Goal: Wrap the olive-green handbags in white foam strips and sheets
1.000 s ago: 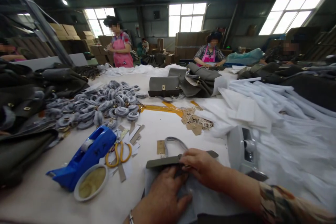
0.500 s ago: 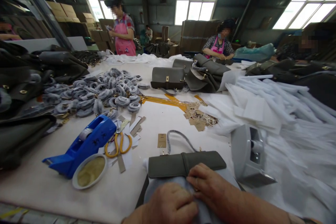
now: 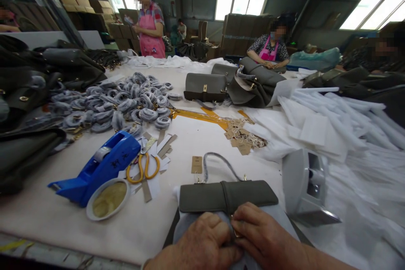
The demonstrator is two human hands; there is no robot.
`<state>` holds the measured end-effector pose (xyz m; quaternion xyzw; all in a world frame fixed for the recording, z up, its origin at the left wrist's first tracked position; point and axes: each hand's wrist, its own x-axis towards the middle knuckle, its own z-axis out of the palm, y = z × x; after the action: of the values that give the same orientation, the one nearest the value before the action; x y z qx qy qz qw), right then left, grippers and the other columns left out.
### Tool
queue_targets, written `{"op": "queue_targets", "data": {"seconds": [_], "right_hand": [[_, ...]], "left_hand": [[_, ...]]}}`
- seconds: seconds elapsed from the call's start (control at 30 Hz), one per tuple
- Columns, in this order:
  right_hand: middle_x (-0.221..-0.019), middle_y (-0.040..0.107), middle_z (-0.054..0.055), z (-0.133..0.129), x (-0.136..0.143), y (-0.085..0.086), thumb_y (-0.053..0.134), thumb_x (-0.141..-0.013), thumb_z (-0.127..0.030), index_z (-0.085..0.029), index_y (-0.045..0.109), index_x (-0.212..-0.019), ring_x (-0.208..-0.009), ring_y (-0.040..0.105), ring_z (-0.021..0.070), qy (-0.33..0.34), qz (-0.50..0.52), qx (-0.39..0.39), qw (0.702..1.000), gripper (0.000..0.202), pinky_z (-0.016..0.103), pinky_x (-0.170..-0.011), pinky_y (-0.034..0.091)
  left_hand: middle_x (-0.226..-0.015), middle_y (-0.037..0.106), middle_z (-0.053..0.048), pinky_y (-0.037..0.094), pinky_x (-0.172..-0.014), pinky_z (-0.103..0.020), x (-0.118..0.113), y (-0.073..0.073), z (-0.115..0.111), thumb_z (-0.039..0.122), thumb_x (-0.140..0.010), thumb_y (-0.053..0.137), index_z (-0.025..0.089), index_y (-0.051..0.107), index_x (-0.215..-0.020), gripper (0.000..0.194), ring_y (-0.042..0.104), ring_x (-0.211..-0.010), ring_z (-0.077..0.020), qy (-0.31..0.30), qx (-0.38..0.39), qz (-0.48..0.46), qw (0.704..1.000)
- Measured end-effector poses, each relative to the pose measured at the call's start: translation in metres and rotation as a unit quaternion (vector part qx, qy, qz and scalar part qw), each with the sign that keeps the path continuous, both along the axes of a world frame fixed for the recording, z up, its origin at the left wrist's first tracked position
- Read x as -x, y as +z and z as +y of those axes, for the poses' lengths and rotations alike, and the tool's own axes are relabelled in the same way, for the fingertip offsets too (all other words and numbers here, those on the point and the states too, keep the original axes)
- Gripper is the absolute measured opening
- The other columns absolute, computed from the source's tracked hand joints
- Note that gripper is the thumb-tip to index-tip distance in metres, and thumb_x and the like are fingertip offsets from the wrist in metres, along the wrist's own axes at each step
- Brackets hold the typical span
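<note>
A dark olive handbag (image 3: 202, 197) lies in front of me, its flap raised toward the far side and pale wrapping over its front. A wrapped handle (image 3: 221, 156) arches above it, with a brown hang tag (image 3: 196, 164) beside the handle's left end. My left hand (image 3: 205, 238) is closed over the lower middle of the bag, its fingertips partly hidden. Beside it, my right hand (image 3: 261, 230) pinches the bag's small metal clasp (image 3: 236, 228) below the flap's strap.
To the left stand a blue tape dispenser (image 3: 95, 168), a white dish (image 3: 109, 199) and yellow-handled scissors (image 3: 143, 168). A grey dispenser (image 3: 305, 185) is at right, near white foam sheets (image 3: 316, 130). Coiled wrapped straps (image 3: 139, 97) pile up behind. Co-workers (image 3: 150, 29) stand across the table.
Both hands have come closer together over the bag's front. My right hand has moved slightly right and down, and the metal clasp now shows at its fingertips. The view has tilted down a little.
</note>
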<state>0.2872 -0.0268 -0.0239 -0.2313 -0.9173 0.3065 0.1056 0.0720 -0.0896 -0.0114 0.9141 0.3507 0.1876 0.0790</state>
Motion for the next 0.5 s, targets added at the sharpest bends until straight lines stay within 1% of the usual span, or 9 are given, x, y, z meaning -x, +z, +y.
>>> {"op": "queue_targets", "data": {"seconds": [0.07,0.13,0.23,0.33,0.4,0.5], "right_hand": [[-0.086,0.064,0.008,-0.002,0.000,0.000,0.053,-0.098,-0.020,-0.020,0.069,-0.086,-0.089,0.058,0.0225,0.005,-0.011,0.003,1.000,0.020,0.035,-0.082,0.052],[-0.090,0.065,0.008,-0.001,-0.002,0.004,0.051,-0.099,-0.019,-0.019,0.070,-0.092,-0.093,0.058,0.0223,0.010,-0.030,0.021,0.999,0.020,0.035,-0.086,0.051],[-0.100,0.066,0.008,0.003,-0.004,0.011,0.049,-0.099,-0.017,-0.017,0.071,-0.099,-0.098,0.059,0.0205,-0.005,-0.037,0.076,0.996,0.022,0.033,-0.091,0.050],[-0.101,0.066,0.007,0.009,-0.003,0.014,0.059,-0.095,-0.016,-0.017,0.073,-0.094,-0.097,0.061,0.0176,-0.037,-0.015,0.139,0.989,0.014,0.027,-0.090,0.049],[-0.098,0.066,0.005,0.012,0.000,0.013,0.066,-0.088,-0.009,-0.017,0.074,-0.090,-0.095,0.061,0.0163,-0.057,-0.010,0.165,0.985,0.011,0.025,-0.087,0.048],[-0.091,0.064,0.002,0.016,0.004,0.011,0.072,-0.075,0.000,-0.017,0.072,-0.084,-0.087,0.061,0.0147,-0.076,-0.003,0.183,0.980,0.019,0.023,-0.078,0.047]], "left_hand": [[-0.091,0.060,0.001,0.042,-0.075,-0.030,0.001,0.001,0.000,0.038,-0.095,0.064,0.022,0.062,-0.103,0.017,0.054,-0.087,-0.0159,-0.002,0.020,0.005,1.000],[-0.092,0.060,0.001,0.042,-0.076,-0.029,0.002,0.001,0.001,0.042,-0.095,0.064,0.022,0.062,-0.102,0.021,0.054,-0.087,-0.0157,-0.001,0.026,0.002,1.000],[-0.096,0.062,0.000,0.043,-0.081,-0.030,0.003,-0.001,0.002,0.051,-0.092,0.065,0.022,0.062,-0.106,0.033,0.055,-0.091,-0.0163,-0.003,0.038,-0.006,0.999],[-0.100,0.064,-0.001,0.044,-0.085,-0.032,0.005,-0.003,0.001,0.054,-0.089,0.068,0.021,0.061,-0.106,0.038,0.055,-0.094,-0.0177,-0.009,0.049,-0.016,0.999],[-0.100,0.064,-0.001,0.044,-0.084,-0.032,0.007,-0.002,0.001,0.050,-0.090,0.069,0.020,0.060,-0.102,0.034,0.055,-0.092,-0.0178,-0.008,0.051,-0.026,0.998],[-0.102,0.065,-0.001,0.046,-0.082,-0.031,0.008,0.000,0.000,0.038,-0.089,0.072,0.019,0.058,-0.104,0.028,0.056,-0.092,-0.0180,0.028,0.072,-0.036,0.996]]}}
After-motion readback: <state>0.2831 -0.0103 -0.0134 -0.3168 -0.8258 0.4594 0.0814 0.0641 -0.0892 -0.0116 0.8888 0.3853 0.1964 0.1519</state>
